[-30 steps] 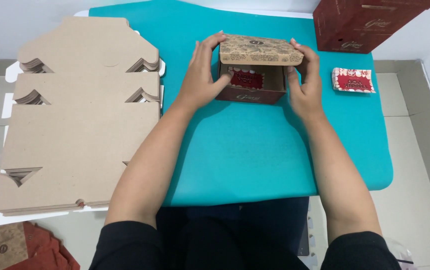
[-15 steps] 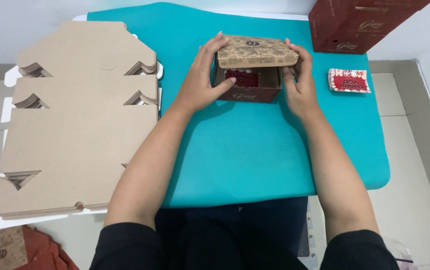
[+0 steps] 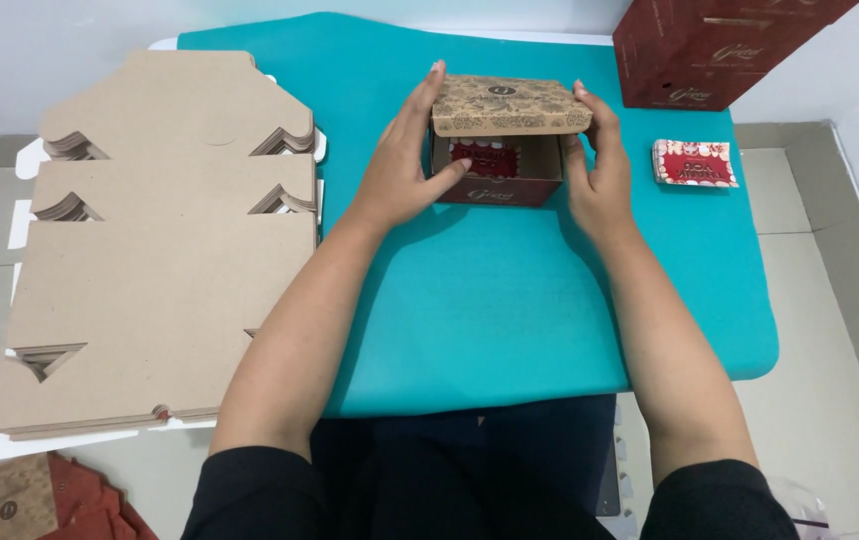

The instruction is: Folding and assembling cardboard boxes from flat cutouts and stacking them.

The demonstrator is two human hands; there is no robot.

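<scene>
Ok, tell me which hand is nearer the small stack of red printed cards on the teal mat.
Right. The right hand grips the patterned brown cardboard box on the side facing the stack of red cards; the left hand holds the box's far side.

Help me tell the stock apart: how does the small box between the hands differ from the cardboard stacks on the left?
The small box is folded up, standing with its lid half open; the flat cardboard stacks lie unfolded in piles. The box shows dark red sides and a patterned lid; the stacks show plain brown. The left hand and right hand hold the box; nothing touches the stacks. Both are brown cardboard.
</scene>
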